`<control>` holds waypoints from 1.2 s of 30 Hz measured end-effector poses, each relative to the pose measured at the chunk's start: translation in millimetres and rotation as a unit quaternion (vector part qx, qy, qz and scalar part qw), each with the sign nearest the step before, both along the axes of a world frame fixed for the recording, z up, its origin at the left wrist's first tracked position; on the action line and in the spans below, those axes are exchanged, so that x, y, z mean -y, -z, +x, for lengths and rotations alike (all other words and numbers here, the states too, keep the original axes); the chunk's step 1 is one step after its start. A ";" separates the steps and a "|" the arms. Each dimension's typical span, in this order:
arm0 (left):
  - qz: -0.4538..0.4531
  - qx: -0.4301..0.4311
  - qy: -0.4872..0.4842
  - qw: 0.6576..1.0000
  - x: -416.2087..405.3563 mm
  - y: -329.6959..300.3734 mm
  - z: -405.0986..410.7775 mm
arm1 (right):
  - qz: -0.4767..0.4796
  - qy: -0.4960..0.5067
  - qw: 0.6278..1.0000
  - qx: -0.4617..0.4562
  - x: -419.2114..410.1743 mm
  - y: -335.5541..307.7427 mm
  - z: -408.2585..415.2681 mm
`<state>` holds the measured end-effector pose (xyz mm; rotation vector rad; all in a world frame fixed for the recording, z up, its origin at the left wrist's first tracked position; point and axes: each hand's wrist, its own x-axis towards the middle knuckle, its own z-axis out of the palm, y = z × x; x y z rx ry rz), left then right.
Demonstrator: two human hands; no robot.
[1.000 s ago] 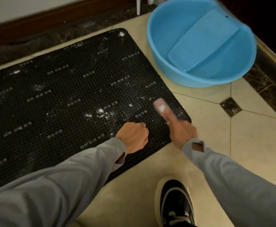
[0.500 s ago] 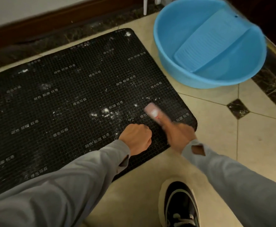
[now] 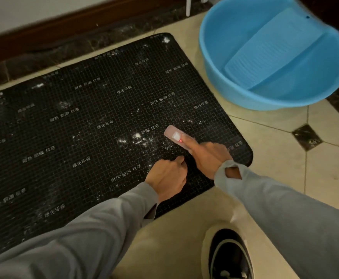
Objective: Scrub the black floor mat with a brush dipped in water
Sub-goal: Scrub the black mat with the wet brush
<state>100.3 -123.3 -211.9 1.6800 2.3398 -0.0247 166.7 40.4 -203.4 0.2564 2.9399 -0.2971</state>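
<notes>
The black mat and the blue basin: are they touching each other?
Apart. In the head view a strip of beige floor tile shows between the mat's right edge and the blue basin's wall all along.

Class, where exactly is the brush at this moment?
In the head view, the brush lies on the black mat near its right end, held by the right hand, below-left of the blue basin.
</notes>
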 end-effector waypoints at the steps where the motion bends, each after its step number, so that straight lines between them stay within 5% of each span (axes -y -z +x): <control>1: 0.001 -0.001 -0.003 1.000 -0.5 0.5 -0.7 | 0.005 0.005 1.000 0.009 -6.6 1.4 -3.2; 6: 0.001 0.001 -0.012 1.000 -3.6 -0.2 -0.1 | 0.000 0.235 0.972 0.000 -67.8 -12.7 1.0; 9: 0.002 0.005 -0.017 1.000 -3.2 -4.2 0.2 | 0.019 0.182 0.983 -0.019 -54.5 -17.9 -1.6; 14: -0.001 0.019 -0.028 0.999 -2.1 -7.1 -1.4 | 0.005 -0.087 0.996 0.008 4.2 -6.3 -9.6; 22: 0.001 0.036 -0.038 0.999 -3.0 -13.5 -1.6 | 0.075 0.233 0.969 -0.024 -68.1 -15.1 -35.3; 25: 0.004 0.039 -0.036 0.999 -4.7 -15.1 -1.4 | 0.027 0.182 0.982 -0.032 -56.6 -18.1 -39.0; 28: -0.002 0.024 -0.028 0.999 -5.4 -12.5 0.8 | 0.015 0.008 1.000 -0.024 -27.5 -7.6 -28.8; 32: 0.005 0.026 -0.035 0.999 -5.9 -9.6 -1.0 | 0.018 0.208 0.978 -0.011 -68.3 -4.5 -26.8; 36: 0.009 0.024 -0.032 0.999 -5.2 -12.7 2.3 | 0.047 0.193 0.980 -0.030 -58.5 -21.7 -26.6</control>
